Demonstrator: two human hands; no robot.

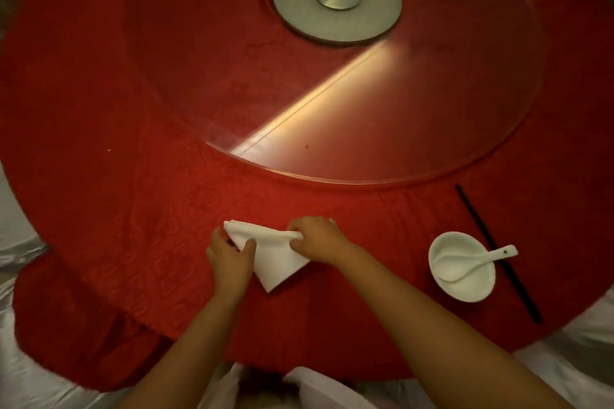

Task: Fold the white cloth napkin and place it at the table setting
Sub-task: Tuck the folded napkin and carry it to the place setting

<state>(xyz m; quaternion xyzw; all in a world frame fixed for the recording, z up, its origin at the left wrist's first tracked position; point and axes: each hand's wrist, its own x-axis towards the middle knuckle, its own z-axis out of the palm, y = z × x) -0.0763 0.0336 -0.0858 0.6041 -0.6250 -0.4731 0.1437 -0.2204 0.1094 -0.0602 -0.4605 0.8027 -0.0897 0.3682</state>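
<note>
The white cloth napkin [276, 254] lies on the red tablecloth [99, 176] near the table's front edge, folded into a triangle with its point toward me. My left hand [229, 256] pinches its left corner between thumb and fingers. My right hand [317, 237] grips the rolled top edge at the right corner, which it partly hides. To the right stands the table setting: a white bowl [471, 282] with a white spoon [478, 261] in it, and black chopsticks [475, 212] beside it.
A round glass turntable [365, 109] covers the table's middle, with a grey metal hub [337, 0] under it. White satin chair covers [20, 325] show at the left and right edges and near my body.
</note>
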